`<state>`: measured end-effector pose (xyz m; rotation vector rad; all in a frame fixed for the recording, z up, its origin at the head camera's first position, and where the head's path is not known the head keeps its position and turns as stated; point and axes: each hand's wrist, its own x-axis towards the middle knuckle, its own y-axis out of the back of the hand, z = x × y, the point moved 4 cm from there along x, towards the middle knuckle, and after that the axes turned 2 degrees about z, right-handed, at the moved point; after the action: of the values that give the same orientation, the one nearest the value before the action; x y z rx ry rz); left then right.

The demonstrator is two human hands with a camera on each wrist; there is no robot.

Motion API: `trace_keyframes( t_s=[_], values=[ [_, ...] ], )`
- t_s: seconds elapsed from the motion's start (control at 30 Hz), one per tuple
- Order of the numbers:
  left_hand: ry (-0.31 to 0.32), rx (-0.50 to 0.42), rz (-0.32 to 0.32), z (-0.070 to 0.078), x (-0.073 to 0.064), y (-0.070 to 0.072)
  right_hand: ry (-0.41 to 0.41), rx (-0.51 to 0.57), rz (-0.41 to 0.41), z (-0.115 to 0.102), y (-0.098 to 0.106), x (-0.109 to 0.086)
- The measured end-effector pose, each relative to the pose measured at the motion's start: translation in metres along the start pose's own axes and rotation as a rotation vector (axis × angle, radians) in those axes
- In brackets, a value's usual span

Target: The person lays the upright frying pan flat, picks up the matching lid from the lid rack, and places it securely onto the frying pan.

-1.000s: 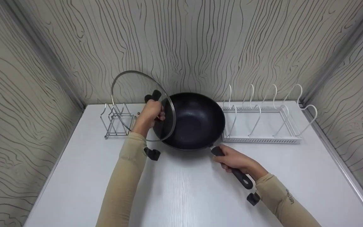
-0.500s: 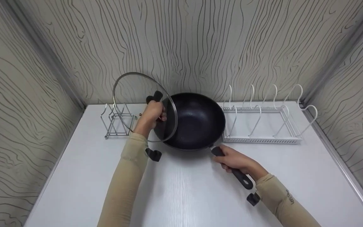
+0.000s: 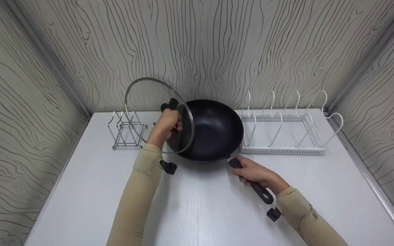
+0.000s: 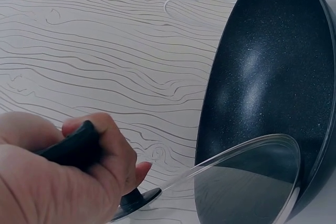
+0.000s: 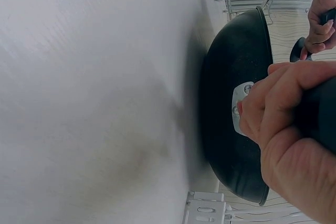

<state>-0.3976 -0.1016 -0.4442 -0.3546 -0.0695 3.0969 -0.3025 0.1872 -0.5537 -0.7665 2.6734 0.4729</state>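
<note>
My left hand (image 3: 168, 122) grips the black handle (image 4: 79, 148) of a clear glass lid (image 3: 149, 79) with a metal rim. The lid is held tilted on edge, its right side overlapping the left part of a dark wok (image 3: 214, 131) in the head view. In the left wrist view the lid's rim (image 4: 286, 139) crosses in front of the wok's speckled inside. Fingers of my right hand (image 3: 253, 171) are wrapped round the wok's long black handle (image 3: 262, 194). The wok sits upright at the back middle of the white table; its underside is hidden.
A small wire rack (image 3: 125, 131) stands at the back left, partly behind the lid. To the right of the wok is a white rack (image 3: 286, 150) with several upright curved dividers, close beside the wok's rim. Patterned walls enclose the table (image 3: 197, 212) at the back and sides.
My left hand has drifted slightly to the right with the lid, bringing its rim a little further over the wok. The right hand and the wok look unmoved.
</note>
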Motion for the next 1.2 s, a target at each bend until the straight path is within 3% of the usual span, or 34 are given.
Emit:
trace_keyframes(
  t_s=[0.5, 1.0, 1.2],
  values=[
    [0.017, -0.035, -0.004, -0.005, 0.002, -0.009, -0.003, 0.001, -0.004, 0.0, 0.0, 0.0],
    [-0.002, 0.019, 0.001, -0.008, 0.003, -0.014, -0.022, -0.038, 0.021, -0.002, 0.002, -0.002],
    [-0.005, 0.001, 0.0, -0.008, 0.003, -0.016, -0.025, -0.032, 0.026, 0.0, 0.002, 0.0]
  ],
)
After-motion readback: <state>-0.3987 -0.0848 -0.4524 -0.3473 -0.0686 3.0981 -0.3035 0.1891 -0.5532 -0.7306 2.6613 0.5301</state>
